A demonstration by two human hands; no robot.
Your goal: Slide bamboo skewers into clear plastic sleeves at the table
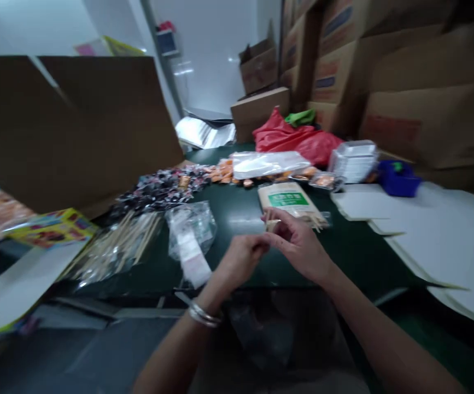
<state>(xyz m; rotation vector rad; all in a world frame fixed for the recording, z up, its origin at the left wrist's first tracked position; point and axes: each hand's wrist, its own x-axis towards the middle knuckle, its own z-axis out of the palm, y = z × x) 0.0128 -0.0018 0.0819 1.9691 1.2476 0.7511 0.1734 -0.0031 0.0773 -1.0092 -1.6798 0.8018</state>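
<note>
Both hands meet above the dark green tabletop (237, 210). My left hand (243, 260) is closed, its fingertips pinched together against my right hand; what they grip, if anything, is hidden. My right hand (302, 246) curls its thumb and fingers round a small pale thing (273, 225), too blurred to name. Just beyond it lies a flat packet of wooden sticks (288, 198) with a green and white label. Left of my left hand are a clear plastic bag (204, 219) and a white strip (193, 257) lying over it.
Wrapped wooden sticks (117, 246) lie at left beside a yellow printed box (62, 227). Behind are dark small packets (158, 189), orange pieces (222, 172) and a red bag (294, 139). Clear trays (355, 158), a blue container (398, 178) and white sheets (445, 230) occupy the right.
</note>
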